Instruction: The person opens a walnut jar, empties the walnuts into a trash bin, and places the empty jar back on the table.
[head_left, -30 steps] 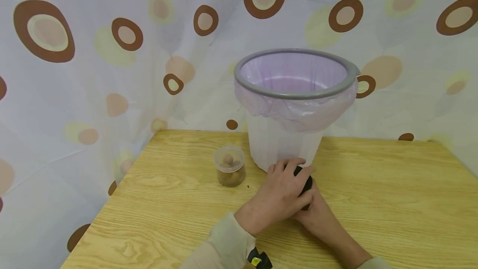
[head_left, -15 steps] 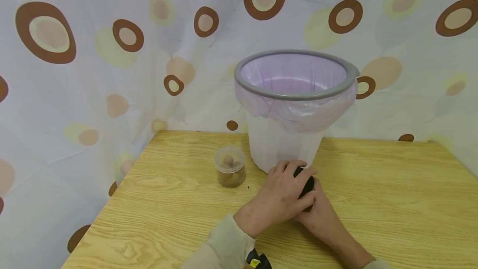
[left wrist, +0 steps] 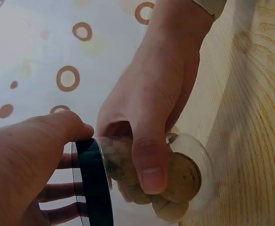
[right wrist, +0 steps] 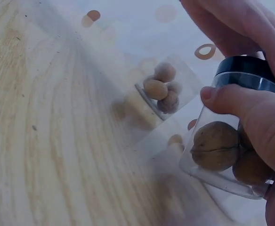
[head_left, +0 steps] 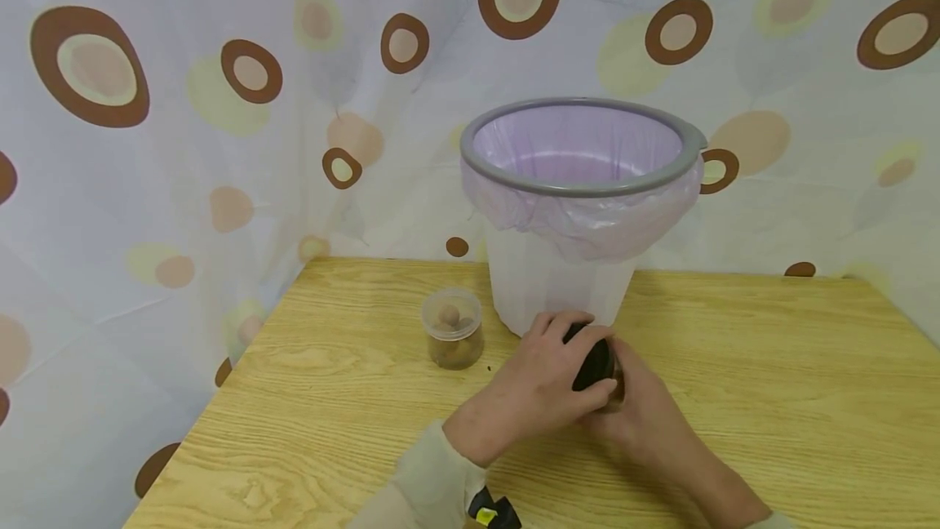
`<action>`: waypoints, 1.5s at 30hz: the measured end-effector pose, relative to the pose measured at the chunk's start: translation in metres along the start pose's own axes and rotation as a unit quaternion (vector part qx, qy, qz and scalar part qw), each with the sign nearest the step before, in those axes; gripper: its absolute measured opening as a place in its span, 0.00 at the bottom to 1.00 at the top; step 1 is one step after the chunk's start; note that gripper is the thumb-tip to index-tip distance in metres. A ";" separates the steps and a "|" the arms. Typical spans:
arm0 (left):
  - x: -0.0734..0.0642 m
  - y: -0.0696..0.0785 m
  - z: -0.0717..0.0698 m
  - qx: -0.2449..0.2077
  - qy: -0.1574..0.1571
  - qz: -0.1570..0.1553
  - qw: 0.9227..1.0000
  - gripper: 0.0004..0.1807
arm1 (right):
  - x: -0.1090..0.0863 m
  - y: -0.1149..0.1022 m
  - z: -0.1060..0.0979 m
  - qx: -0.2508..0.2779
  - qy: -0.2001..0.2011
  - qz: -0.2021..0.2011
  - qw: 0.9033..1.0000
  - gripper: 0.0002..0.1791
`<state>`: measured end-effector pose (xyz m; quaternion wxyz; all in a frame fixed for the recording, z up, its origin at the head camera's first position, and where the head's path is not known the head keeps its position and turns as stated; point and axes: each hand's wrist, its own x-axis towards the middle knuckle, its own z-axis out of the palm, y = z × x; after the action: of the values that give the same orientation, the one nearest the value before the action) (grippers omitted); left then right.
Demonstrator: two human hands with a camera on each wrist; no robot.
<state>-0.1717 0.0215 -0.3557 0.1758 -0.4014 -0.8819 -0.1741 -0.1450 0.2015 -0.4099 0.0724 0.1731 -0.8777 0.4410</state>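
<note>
Between both hands, in front of the bin, is a clear jar [right wrist: 194,155] with a black lid [head_left: 596,362]. Walnuts [right wrist: 216,146] show through its wall. My left hand [head_left: 525,386] has its fingers and thumb spread round the lid, which sits at the jar's mouth. Below that, my right hand [head_left: 649,415] grips the jar's body, its thumb lying across the wall in the left wrist view. The jar leans over in both wrist views. To the left on the table stands another clear jar [head_left: 454,353] holding several round brown nuts [right wrist: 165,87].
A white bin [head_left: 561,284] stands just behind the hands, lined with a pinkish bag [head_left: 587,223] under a grey rim ring [head_left: 580,188]. The wooden table [head_left: 330,415] meets a patterned curtain [head_left: 352,211] at the back and left.
My hands have shifted a little, with the right hand moving outward to the right. More of the black lid shows, and part of the jar's clear body has come into sight.
</note>
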 end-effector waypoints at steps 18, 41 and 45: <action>-0.010 -0.008 -0.010 -0.083 0.030 -0.017 0.996 0.37 | 0.008 -0.018 -0.018 -0.254 0.114 -0.201 0.939 0.53; -0.014 -0.012 -0.009 -0.138 0.138 0.010 0.981 0.44 | 0.020 -0.042 -0.034 -0.332 0.133 -0.282 0.890 0.57; -0.014 -0.013 -0.008 -0.151 0.140 0.012 0.978 0.43 | 0.019 -0.042 -0.033 -0.326 0.140 -0.279 0.892 0.57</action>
<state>-0.1715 0.0011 -0.3572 0.2376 -0.4055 -0.8071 -0.3574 -0.1483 0.1999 -0.3531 0.3670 0.3141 -0.8685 0.1110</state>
